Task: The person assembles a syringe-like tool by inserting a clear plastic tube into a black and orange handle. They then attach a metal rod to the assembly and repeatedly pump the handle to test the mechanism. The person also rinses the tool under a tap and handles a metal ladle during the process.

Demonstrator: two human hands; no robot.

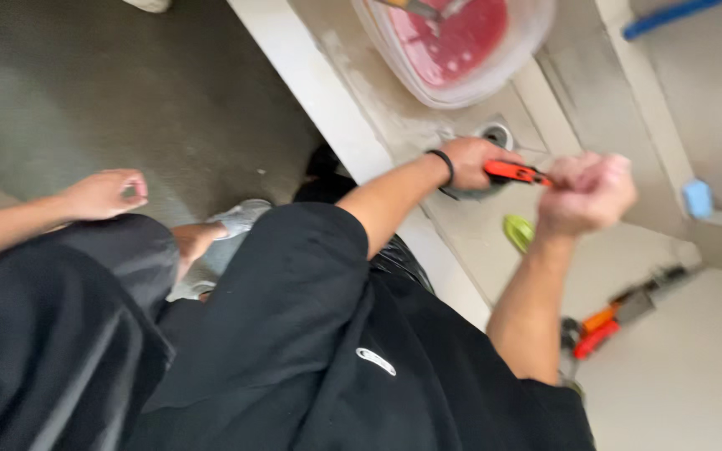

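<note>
Two bare arms are seen reaching forward from short black sleeves. The left arm is stretched out almost straight, and a black band is worn at its wrist. The left hand [471, 161] is turned palm down, its grip closed around an orange-handled tool [515, 173]. The right forearm is raised steeply from a bent elbow. The right hand [588, 194] is clenched into a fist just beside the left hand and is blurred.

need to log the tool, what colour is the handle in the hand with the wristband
Orange-red with a dark tip; the handle shows in the head view, held by the left hand.
</note>
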